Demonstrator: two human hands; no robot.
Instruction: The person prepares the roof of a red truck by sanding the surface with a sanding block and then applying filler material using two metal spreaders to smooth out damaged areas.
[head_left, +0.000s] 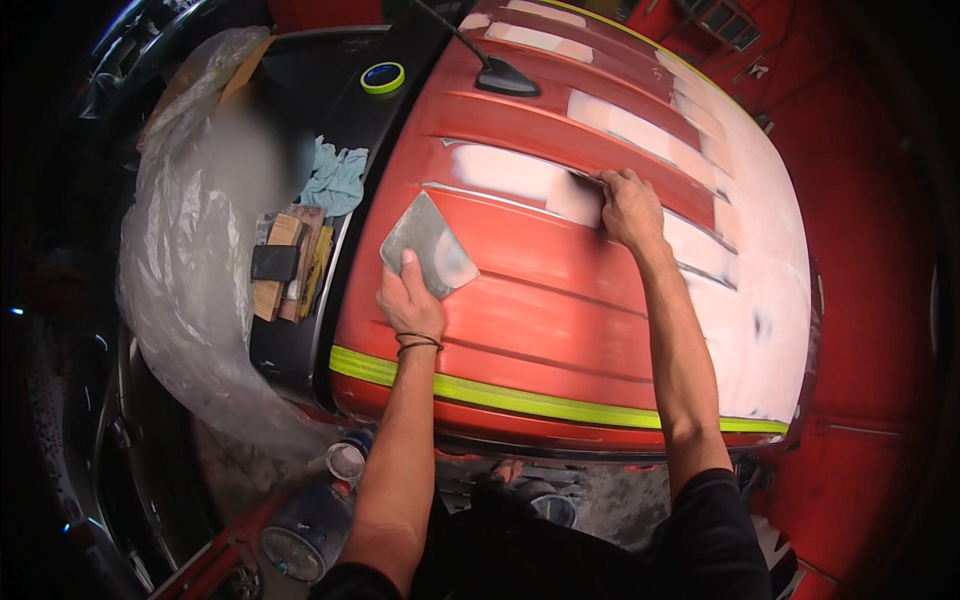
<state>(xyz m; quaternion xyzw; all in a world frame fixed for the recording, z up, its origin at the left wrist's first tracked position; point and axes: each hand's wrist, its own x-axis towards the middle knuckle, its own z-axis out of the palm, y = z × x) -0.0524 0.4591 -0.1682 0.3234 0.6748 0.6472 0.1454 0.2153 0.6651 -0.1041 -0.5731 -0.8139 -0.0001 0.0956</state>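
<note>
My left hand (410,300) grips a flat grey filler mixing plate (415,235) by its near edge, thumb on top. A pale pinkish smear lies near the plate's right corner. The plate is held over a red car roof (540,300) with long raised ribs. My right hand (632,208) is closed, fingertips down at the right end of a whitish-pink filler patch (500,172) between two ribs. What its fingers hold, if anything, is hidden; dark shadow falls beside them.
Yellow-green tape (520,400) runs along the roof's near edge. A black antenna (507,78) stands up from the roof. On the black panel at left lie sanding blocks (280,265), a blue cloth (335,178) and a tape roll (382,78), beside plastic sheeting (180,270). Cans (300,545) stand below.
</note>
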